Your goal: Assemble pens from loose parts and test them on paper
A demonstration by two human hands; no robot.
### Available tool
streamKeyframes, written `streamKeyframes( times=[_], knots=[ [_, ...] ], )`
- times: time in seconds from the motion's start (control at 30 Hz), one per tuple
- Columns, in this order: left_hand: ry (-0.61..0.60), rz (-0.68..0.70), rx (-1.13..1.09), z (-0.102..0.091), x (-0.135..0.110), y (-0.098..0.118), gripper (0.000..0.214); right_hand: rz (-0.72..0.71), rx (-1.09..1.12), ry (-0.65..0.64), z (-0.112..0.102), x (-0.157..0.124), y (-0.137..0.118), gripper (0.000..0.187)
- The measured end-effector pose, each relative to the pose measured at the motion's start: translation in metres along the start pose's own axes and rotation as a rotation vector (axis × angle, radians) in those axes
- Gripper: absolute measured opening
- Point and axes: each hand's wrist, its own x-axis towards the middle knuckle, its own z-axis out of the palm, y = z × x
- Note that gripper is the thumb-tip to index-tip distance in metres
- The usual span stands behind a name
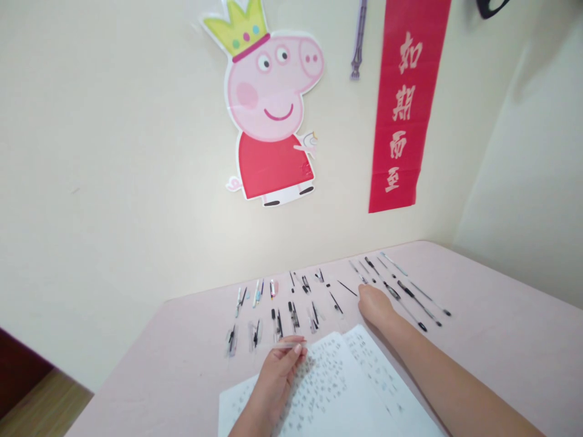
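My left hand (pixel 283 369) is above the written sheets, thumb and fingers pinched on a clear pen barrel (pixel 286 345) that lies roughly level. Farther right, my right hand (pixel 376 305) rests low on the table with its fingers curled; whatever they hold, if anything, is hidden. Just beyond it lie thin pen parts (pixel 359 273). To its left are a dark pen refill (pixel 347 287) and another dark refill (pixel 336 302). To its right, a long black-tipped pen (pixel 412 312) lies slanted. Small groups of taken-apart pens (pixel 294 315) spread between my hands and the wall.
Handwritten paper sheets (pixel 337 388) overlap at the front of the pink table (pixel 510 328). Several more pens (pixel 419 301) lie at the right. A pale wall (pixel 136 182) borders the back, bearing a cartoon pig cutout (pixel 273 158) and a red banner (pixel 403 133).
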Motion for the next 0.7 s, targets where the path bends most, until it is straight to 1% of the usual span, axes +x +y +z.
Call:
streamKeyframes(
  times=[0.13,0.23,0.3,0.37,0.43,0.5,0.57,0.6,0.63,0.7],
  knots=[
    [0.062,0.000,-0.093,-0.001,0.003,0.002,0.012,-0.032,0.111,0.005,-0.004,0.001,0.002,0.018],
    [0.103,0.007,-0.157,-0.002,0.005,0.005,0.008,-0.094,0.208,0.014,-0.003,0.003,-0.005,0.016],
    [0.124,0.005,-0.193,-0.002,0.006,0.007,0.008,-0.126,0.371,0.008,0.000,0.002,-0.013,0.016],
    [0.142,0.004,-0.221,-0.002,0.006,0.009,0.007,-0.159,0.627,-0.038,0.001,0.000,-0.023,0.013],
    [0.150,0.010,-0.241,-0.002,0.007,0.009,0.007,-0.232,0.869,-0.167,-0.002,-0.005,-0.032,0.007],
    [0.150,0.021,-0.259,-0.003,0.007,0.009,0.007,-0.334,0.992,-0.381,-0.010,-0.012,-0.037,0.004],
    [0.156,0.036,-0.280,-0.003,0.007,0.008,0.008,-0.409,1.045,-0.595,-0.021,-0.020,-0.040,0.007],
    [0.164,0.043,-0.290,-0.003,0.007,0.008,0.009,-0.438,1.050,-0.668,-0.026,-0.023,-0.041,0.009],
    [0.169,0.051,-0.299,-0.003,0.007,0.007,0.010,-0.461,1.042,-0.720,-0.030,-0.026,-0.041,0.010],
    [0.176,0.063,-0.313,-0.003,0.008,0.007,0.012,-0.495,1.008,-0.777,-0.036,-0.029,-0.040,0.011]
  ],
)
